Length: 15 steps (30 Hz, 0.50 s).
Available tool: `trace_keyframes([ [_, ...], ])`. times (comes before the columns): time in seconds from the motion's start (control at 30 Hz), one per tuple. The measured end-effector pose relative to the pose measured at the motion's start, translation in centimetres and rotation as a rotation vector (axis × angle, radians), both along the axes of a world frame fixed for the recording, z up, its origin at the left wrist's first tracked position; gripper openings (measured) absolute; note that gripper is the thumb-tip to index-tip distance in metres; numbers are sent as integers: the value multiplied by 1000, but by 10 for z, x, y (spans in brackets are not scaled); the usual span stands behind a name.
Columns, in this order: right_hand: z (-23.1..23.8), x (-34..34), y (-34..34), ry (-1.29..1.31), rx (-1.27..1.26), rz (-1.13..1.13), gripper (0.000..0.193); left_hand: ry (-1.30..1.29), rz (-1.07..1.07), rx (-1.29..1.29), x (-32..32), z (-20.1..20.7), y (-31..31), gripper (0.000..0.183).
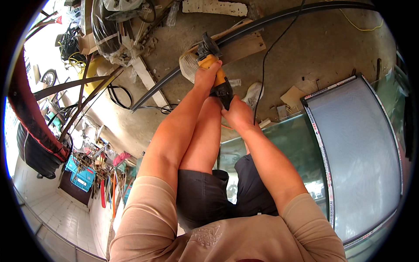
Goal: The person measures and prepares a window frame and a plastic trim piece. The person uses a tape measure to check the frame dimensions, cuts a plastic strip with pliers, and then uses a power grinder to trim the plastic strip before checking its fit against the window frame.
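Both my hands hold a yellow and black angle grinder (214,74). My left hand (206,75) grips its yellow front body, close to the guarded disc head (205,47). My right hand (238,114) is wrapped around the black rear handle. The disc end rests against a long curved black metal strip (257,27), which lies over a wooden board (244,47) on the concrete floor. A black power cord (267,56) trails from the tool toward the top of the view. My bare knee sits under the tool.
A curved glass pane with a frosted panel (358,153) lies to my right. A white shoe (253,94) sits near the cord. Plastic-wrapped clutter (109,30), planks and hoses fill the upper left. Tools and a blue crate (80,177) lie at the left.
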State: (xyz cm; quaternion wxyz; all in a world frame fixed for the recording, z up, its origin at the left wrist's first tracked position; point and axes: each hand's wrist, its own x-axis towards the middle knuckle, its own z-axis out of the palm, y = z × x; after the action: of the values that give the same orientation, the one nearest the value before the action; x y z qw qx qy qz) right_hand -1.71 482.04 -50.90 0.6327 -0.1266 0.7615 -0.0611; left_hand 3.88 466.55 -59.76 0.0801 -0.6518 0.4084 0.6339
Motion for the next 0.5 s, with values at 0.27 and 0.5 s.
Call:
trace_keyframes([
  [0.27, 0, -1, -2, 2, 6, -7, 55, -24, -14, 7, -4, 6, -2, 47],
  [0.5, 3, -1, 0, 12, -4, -2, 55, -74, -87, 9, 2, 0, -2, 44],
])
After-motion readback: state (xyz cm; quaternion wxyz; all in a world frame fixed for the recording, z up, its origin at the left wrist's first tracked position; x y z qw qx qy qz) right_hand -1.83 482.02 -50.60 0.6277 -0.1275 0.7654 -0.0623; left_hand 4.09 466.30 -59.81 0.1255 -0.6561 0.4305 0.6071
